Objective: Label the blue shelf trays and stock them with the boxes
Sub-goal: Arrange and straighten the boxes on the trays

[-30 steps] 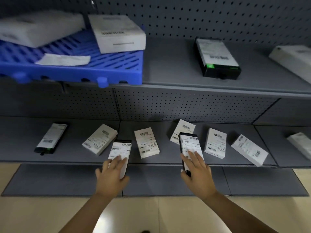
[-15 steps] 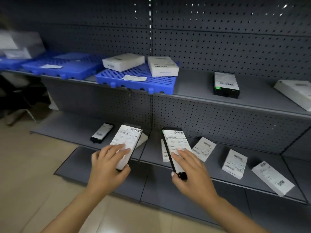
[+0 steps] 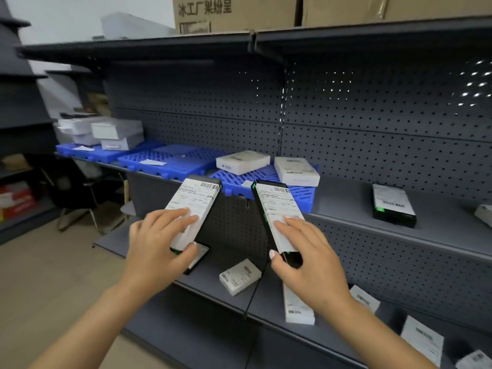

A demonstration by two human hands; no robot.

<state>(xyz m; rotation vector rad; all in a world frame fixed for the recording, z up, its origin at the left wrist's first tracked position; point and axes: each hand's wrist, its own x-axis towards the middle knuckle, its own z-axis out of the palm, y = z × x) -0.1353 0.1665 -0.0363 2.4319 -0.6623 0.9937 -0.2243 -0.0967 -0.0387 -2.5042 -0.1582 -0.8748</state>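
Observation:
My left hand (image 3: 157,246) grips a flat black box with a white barcode label (image 3: 195,206), fingers on top and thumb underneath. My right hand (image 3: 306,251) grips a second black labelled box (image 3: 274,206) the same way. Both boxes are lifted in front of the middle shelf. Three blue trays lie on that shelf: the nearest tray (image 3: 300,197) carries two white boxes (image 3: 242,161) (image 3: 296,170) and a paper label, the middle tray (image 3: 170,162) has a paper slip, and the far left tray (image 3: 87,153) holds several stacked white boxes.
A black box (image 3: 392,206) lies on the bare grey shelf to the right. Several white labelled boxes (image 3: 239,276) lie on the lower shelf. Cardboard cartons (image 3: 234,12) stand on the top shelf. A chair (image 3: 77,193) and another rack stand at the left.
Both hands have lifted their boxes from the lower shelf up to the level of the blue trays. The view has tilted up and swung left, showing the top shelf.

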